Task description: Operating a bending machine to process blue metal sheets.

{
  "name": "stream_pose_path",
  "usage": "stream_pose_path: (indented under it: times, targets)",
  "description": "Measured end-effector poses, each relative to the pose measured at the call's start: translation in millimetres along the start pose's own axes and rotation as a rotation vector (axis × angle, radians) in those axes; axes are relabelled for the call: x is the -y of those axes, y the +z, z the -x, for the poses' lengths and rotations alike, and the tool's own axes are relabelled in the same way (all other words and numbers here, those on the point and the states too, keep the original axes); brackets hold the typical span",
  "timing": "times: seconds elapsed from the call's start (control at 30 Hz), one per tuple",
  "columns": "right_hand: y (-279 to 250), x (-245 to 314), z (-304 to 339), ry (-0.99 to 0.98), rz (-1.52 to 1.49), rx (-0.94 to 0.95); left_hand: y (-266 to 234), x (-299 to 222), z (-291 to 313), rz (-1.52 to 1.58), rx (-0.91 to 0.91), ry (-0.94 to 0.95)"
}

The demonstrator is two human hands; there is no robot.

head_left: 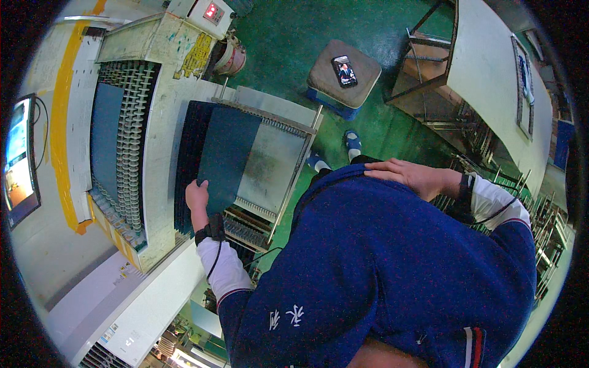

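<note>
My left hand point(197, 195) is closed at the edge of a dark blue flat panel point(228, 153), its thumb on the panel's face. That panel stands in a slotted metal rack point(288, 126), in front of several more dark panels point(193, 141) packed at the rack's left side. Against the dark blue shirt at my waist lies my right hand point(412, 176), fingers stretched out flat and holding nothing. A black band with a cable circles each wrist.
Left of the rack, a machine with rows of white rollers point(130, 141) holds another blue panel point(107, 138). A padded stool point(362, 67) with a phone point(344, 72) stands ahead on the green floor. A screen point(21, 159) is at far left; a large pale board point(491, 67) leans at right.
</note>
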State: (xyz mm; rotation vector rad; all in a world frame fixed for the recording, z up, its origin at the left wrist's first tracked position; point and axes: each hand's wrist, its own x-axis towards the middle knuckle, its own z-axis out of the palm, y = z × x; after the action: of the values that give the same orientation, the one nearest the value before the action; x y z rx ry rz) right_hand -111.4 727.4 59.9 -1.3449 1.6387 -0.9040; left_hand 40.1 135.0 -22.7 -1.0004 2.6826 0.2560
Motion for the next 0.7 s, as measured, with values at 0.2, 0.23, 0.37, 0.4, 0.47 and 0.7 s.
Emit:
stream_pose_path:
  times: [0.2,0.23,0.37,0.4,0.47,0.7]
  targets:
    - [0.9,-1.1,-0.5,-0.001,-0.005,-0.005,-4.4,-8.8,2.7,-0.014,0.002,-0.016]
    - [1.0,-0.8,-0.6,-0.002,-0.008,-0.008,-6.1,-11.0,2.8,-0.025,-0.002,-0.021]
    - [0.8,-1.6,-1.7,-0.012,0.009,-0.002,-7.8,-10.0,5.1,0.013,0.021,-0.033]
    - [0.6,-1.3,-1.8,-0.008,0.005,0.000,-7.1,-9.4,4.7,0.007,0.013,-0.026]
    - [-0.6,0.6,-2.0,0.000,-0.003,0.003,-5.8,-7.8,4.3,-0.007,-0.005,-0.015]
    - [0.9,-2.5,-0.4,0.032,0.005,0.039,-9.8,-11.5,6.5,0.010,0.003,-0.002]
